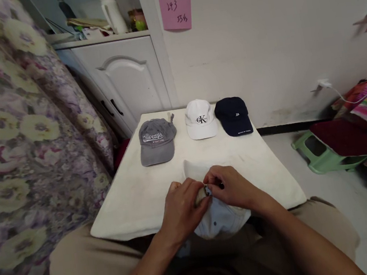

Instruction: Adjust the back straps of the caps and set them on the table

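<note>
A light blue baseball cap [218, 218] lies at the near edge of the table, its back towards me and its pale brim pointing away. My left hand [184, 204] and my right hand [230, 185] meet at the cap's back strap, fingers of both pinched on it. The strap's fastening is mostly hidden by my fingertips. Farther back on the table are a grey cap [156, 141] with white lettering at the left, a white cap [200, 120] in the middle and a navy cap [233, 116] at the right.
The table [134, 200] has a cream cover. A floral curtain [31, 132] hangs at the left, beside a white cabinet [125, 72]. On the right, a green stool [316, 150] with a dark red top stands on the floor. A pink note [175, 5] is on the wall.
</note>
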`<state>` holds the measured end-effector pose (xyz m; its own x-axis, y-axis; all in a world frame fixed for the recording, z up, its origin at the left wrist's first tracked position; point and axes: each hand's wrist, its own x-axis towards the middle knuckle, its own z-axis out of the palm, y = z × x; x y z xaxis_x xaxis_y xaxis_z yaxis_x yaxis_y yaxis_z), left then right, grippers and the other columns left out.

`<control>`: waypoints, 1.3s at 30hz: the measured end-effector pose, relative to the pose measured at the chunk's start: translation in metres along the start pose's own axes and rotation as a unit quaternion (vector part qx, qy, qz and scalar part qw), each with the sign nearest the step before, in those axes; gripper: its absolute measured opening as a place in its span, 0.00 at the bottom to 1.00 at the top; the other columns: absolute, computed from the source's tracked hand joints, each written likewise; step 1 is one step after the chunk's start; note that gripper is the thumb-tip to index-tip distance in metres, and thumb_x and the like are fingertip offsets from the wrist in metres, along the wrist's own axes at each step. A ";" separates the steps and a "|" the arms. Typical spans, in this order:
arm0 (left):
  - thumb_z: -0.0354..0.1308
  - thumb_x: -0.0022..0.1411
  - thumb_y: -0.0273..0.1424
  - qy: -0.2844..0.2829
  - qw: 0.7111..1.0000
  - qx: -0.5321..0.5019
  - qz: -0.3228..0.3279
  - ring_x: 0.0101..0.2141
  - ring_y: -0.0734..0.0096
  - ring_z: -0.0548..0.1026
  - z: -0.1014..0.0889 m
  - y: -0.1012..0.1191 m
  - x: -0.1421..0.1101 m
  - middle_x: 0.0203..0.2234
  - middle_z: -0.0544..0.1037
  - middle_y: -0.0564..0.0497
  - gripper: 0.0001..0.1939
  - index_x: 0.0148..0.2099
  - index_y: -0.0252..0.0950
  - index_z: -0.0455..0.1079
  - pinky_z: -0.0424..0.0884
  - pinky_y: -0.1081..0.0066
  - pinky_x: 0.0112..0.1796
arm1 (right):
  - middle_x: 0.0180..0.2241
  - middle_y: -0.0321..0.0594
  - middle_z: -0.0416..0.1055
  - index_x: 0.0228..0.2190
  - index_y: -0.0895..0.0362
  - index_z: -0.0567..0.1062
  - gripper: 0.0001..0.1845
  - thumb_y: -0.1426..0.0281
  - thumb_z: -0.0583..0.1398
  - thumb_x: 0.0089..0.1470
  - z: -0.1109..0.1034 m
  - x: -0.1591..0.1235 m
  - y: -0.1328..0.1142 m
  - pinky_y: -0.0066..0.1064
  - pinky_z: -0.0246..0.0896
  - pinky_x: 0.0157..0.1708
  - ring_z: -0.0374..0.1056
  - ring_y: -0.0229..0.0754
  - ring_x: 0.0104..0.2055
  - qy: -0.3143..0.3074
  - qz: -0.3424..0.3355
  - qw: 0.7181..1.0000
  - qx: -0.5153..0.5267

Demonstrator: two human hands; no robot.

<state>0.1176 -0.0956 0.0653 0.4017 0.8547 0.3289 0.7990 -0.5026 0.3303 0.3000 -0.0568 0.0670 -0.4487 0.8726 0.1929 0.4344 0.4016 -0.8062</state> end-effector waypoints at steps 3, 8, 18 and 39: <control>0.58 0.62 0.28 -0.009 0.999 0.030 0.003 0.34 0.62 0.74 0.002 0.000 0.001 0.34 0.77 0.51 0.07 0.44 0.39 0.70 0.58 0.62 0.36 | 0.28 0.36 0.72 0.23 0.55 0.62 0.11 0.79 0.58 0.48 0.001 -0.001 -0.001 0.29 0.54 0.29 0.65 0.38 0.29 0.004 -0.001 1.000 -0.030; 0.56 0.63 0.28 -0.017 0.998 0.061 0.014 0.33 0.63 0.73 0.005 -0.001 0.001 0.33 0.77 0.50 0.06 0.43 0.39 0.70 0.58 0.62 0.36 | 0.26 0.35 0.69 0.23 0.55 0.62 0.11 0.79 0.58 0.48 0.004 -0.001 0.000 0.30 0.52 0.28 0.63 0.38 0.28 0.013 -0.003 0.998 -0.064; 0.57 0.65 0.32 -0.009 0.998 0.044 0.042 0.32 0.63 0.72 0.004 -0.003 0.001 0.34 0.78 0.50 0.06 0.44 0.38 0.69 0.59 0.61 0.36 | 0.30 0.37 0.73 0.29 0.56 0.73 0.04 0.73 0.60 0.56 -0.014 0.000 0.006 0.30 0.58 0.34 0.67 0.40 0.33 -0.086 -0.009 0.995 0.041; 0.61 0.62 0.34 0.010 1.000 -0.013 -0.002 0.34 0.62 0.73 0.006 -0.007 0.001 0.33 0.79 0.52 0.09 0.43 0.40 0.68 0.61 0.61 0.38 | 0.31 0.36 0.73 0.34 0.56 0.76 0.04 0.72 0.60 0.57 -0.018 0.003 0.013 0.30 0.60 0.34 0.68 0.40 0.33 -0.093 -0.001 0.987 0.132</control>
<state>0.1149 -0.0906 0.0578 0.3883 0.8544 0.3454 0.7891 -0.5018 0.3542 0.3185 -0.0444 0.0670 -0.5959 0.7957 0.1083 0.2257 0.2953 -0.9284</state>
